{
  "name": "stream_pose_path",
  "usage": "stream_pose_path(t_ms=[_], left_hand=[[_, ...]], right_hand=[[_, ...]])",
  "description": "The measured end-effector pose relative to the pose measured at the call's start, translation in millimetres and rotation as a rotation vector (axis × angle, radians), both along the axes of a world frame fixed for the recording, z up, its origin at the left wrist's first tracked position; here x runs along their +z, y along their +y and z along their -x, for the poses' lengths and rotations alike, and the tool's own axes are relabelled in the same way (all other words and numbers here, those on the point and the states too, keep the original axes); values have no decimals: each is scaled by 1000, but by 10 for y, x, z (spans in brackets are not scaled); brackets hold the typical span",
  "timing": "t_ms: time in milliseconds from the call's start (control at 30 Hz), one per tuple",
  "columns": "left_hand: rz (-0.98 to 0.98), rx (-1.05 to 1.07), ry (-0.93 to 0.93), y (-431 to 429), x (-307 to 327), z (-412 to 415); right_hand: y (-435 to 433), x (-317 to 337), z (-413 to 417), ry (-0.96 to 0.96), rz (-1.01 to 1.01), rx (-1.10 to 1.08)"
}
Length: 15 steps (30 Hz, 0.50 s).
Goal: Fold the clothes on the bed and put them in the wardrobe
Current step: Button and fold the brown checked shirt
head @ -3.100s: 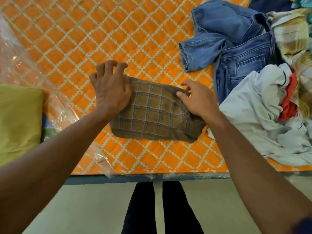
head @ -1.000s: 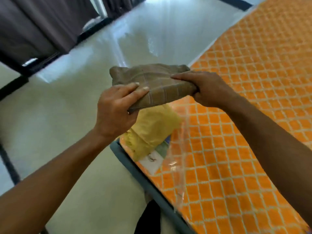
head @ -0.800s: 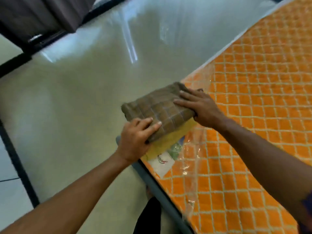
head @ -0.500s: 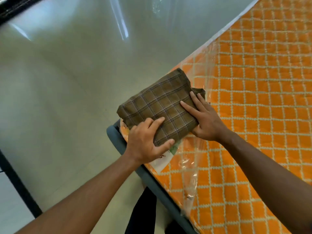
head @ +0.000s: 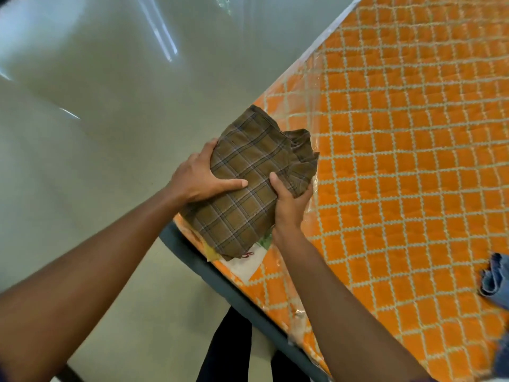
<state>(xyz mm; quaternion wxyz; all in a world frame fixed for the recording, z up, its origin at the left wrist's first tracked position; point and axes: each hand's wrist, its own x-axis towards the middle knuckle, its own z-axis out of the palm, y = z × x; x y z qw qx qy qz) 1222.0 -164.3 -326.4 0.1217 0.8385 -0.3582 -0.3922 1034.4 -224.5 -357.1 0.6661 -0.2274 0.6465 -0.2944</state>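
Left hand and right hand each grip folded shirt by opposite sides at bed corner; probably to stop folds springing open.

I am in a home bedroom: an orange quilted mattress edged with clear plastic wrap, denim clothing upon it, glossy pale floor alongside it.

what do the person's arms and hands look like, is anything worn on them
The left hand and right hand are bare, with no gloves, rings or watch in view. Both forearms are uncovered as far as the frame shows. At the bottom edge, what may be a thin sliver of dark bluish sleeve shows on the right arm.
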Motion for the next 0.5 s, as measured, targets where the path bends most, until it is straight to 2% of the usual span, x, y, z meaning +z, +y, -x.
stream_pose_path(t_ms=[167,367,433,500], left_hand=[[35,47,96,134,20,201],[97,30,-226,358,-132,640],[167,12,-340,331,-80,666],[254,-29,-436,278,17,671]], right_hand=[[-115,5,189,-34,-35,-30],[71,-66,579,23,-73,170],[85,-7,588,194,88,210],[56,98,590,545,486,317]])
